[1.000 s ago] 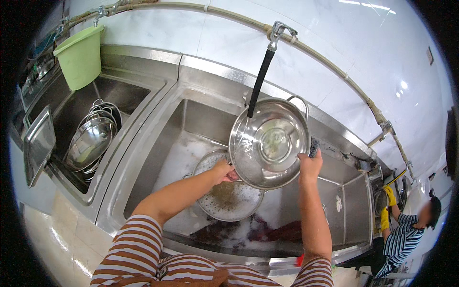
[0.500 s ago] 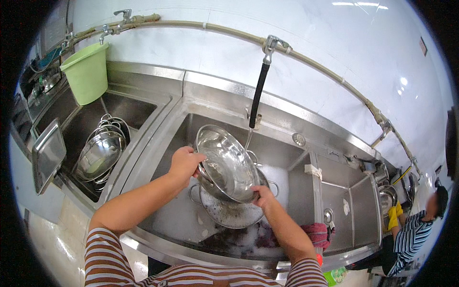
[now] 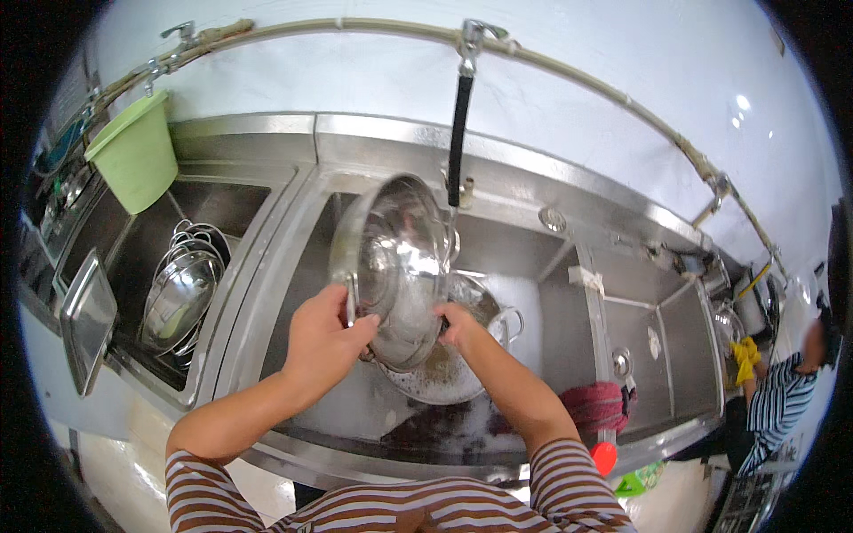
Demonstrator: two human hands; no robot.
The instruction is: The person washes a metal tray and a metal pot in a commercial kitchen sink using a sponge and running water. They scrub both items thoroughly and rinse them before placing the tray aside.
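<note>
Over the middle sink, a shiny round steel pan (image 3: 395,258) is tipped up on its side, with water or wet shine on its inner face. My left hand (image 3: 329,330) is closed round its left edge by a loop handle. At the lower right of the rim, my right hand (image 3: 460,324) grips the same pan. Beneath it, a second steel pan with loop handles (image 3: 458,382) lies in the soapy water (image 3: 524,302), partly hidden. Just behind hangs a tap with a black hose (image 3: 459,133), its lower end by the pan.
Stacked steel pans (image 3: 182,298) lie in the left sink, beside a green bucket (image 3: 133,155) and a leaning metal tray (image 3: 87,320). A dark red cloth (image 3: 593,407) hangs over the divider to the right sink (image 3: 649,355). Farther right, a person in yellow gloves (image 3: 746,360) works.
The held pan has been tilted from a slant to nearly upright and shifted left and up. Both hands moved with it, still gripping. The whole view has shifted slightly.
</note>
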